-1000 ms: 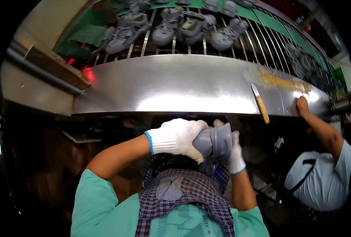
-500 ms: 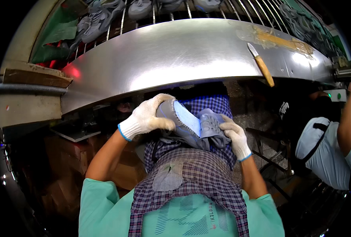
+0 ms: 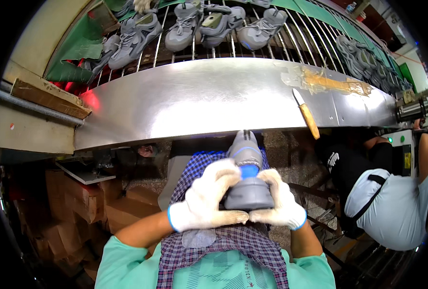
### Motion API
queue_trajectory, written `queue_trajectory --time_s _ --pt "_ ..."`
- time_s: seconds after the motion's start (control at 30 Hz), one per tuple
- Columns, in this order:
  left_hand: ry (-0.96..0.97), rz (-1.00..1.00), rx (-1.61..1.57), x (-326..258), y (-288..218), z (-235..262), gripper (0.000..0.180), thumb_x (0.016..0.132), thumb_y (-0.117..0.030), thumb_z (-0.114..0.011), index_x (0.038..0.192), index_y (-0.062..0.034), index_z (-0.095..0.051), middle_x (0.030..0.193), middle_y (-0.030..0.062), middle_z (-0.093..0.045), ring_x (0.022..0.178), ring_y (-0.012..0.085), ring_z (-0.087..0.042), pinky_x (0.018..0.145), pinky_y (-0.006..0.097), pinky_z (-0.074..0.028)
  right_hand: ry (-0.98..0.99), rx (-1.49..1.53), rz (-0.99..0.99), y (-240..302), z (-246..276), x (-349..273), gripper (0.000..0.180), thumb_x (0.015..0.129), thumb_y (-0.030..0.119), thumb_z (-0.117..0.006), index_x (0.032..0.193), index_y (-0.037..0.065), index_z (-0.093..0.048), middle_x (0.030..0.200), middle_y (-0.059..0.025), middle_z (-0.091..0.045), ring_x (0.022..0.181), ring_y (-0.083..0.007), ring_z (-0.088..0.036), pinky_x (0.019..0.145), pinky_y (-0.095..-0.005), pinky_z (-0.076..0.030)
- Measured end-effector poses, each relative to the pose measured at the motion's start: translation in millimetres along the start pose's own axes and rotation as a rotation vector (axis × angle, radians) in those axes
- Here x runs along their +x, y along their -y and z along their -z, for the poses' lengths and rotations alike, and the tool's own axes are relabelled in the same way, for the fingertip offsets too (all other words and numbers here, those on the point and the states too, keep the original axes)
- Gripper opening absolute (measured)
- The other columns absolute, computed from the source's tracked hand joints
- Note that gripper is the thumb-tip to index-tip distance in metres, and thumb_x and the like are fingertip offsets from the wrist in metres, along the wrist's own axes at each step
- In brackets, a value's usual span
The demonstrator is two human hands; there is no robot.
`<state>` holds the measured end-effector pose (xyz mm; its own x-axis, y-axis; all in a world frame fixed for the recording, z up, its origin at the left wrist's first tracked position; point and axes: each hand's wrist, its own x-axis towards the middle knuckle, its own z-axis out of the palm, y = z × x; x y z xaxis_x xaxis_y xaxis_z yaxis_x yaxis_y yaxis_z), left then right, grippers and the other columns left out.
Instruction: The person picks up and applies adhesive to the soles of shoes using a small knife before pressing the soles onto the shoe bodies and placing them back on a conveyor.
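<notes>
Above my lap, both hands in white knit gloves with blue cuffs hold a grey shoe [image 3: 249, 194]. Its rounded near end sits between my palms, and a bright blue patch [image 3: 248, 171] shows in its middle. The narrower far end [image 3: 246, 147] points toward the metal bench. My left hand [image 3: 206, 197] wraps the left side with the thumb along the near end. My right hand [image 3: 277, 200] grips the right side, its thumb almost meeting the left one. The shoe's underside is hidden, and I cannot tell how its parts are joined.
Ahead, a steel ledge [image 3: 194, 101] bears a wooden-handled knife [image 3: 306, 113] and tan tape [image 3: 336, 83]. Beyond, grey shoes [image 3: 180, 31] stand on a rod rack; a gloved hand [image 3: 142, 5] is at its far left. Cardboard boxes [image 3: 81, 197] lie left; another person [image 3: 392, 202] sits right.
The shoe has turned from slanting, with its pale blue underside showing, to pointing away from me. Both hands have come closer together around its near end. My view has tilted up toward the rack.
</notes>
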<state>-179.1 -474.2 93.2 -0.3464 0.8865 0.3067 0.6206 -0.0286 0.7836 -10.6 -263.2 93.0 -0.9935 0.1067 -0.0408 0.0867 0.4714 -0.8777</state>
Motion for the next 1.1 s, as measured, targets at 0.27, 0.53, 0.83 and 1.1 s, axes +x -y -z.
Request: queue_trajectory --time_s 0.27,0.53,0.83,1.1 --pt "-0.145 0.065 -0.261 -1.1 17.9 -10.7 0.076 0.072 -0.023 -0.096 0.131 0.0039 -0.057 0.114 0.0203 -0.061 0.099 0.0325 -0.067 0.081 0.045 -0.059 -0.094 0.148 0.127 -0.5 -4.5 33.2 0.086 0.061 0.037 -0.103 0.128 0.004 -0.061 0.118 -0.0146 -0.063 0.106 -0.0303 -0.063 0.090 -0.0446 -0.054" --pt "-0.142 0.068 -0.364 -0.1 43.6 -16.5 0.082 0.067 -0.029 -0.101 0.130 0.0014 -0.058 0.108 0.0164 -0.060 0.092 0.0305 -0.063 0.072 0.042 -0.054 -0.127 0.195 0.059 -12.4 -6.3 41.8 0.088 0.054 0.046 -0.106 0.122 0.009 -0.064 0.115 -0.0087 -0.065 0.102 -0.0273 -0.058 0.089 -0.0443 -0.050" --pt "-0.080 0.231 -0.513 12.1 54.2 -3.5 0.077 0.066 -0.036 -0.102 0.119 -0.0003 -0.060 0.107 0.0128 -0.061 0.088 0.0262 -0.061 0.070 0.038 -0.053 -0.103 0.259 -0.101 -8.6 -1.2 61.6 0.082 0.050 0.046 -0.108 0.110 0.009 -0.068 0.103 -0.0067 -0.061 0.094 -0.0225 -0.054 0.078 -0.0395 -0.048" --pt "-0.070 0.274 -0.572 15.1 60.1 -2.3 0.073 0.066 -0.036 -0.103 0.115 -0.0022 -0.059 0.106 0.0128 -0.061 0.086 0.0247 -0.062 0.068 0.038 -0.053 -0.115 0.349 -0.166 -14.6 -3.9 62.9 0.084 0.047 0.047 -0.109 0.107 0.007 -0.066 0.095 -0.0062 -0.059 0.090 -0.0223 -0.054 0.076 -0.0396 -0.046"
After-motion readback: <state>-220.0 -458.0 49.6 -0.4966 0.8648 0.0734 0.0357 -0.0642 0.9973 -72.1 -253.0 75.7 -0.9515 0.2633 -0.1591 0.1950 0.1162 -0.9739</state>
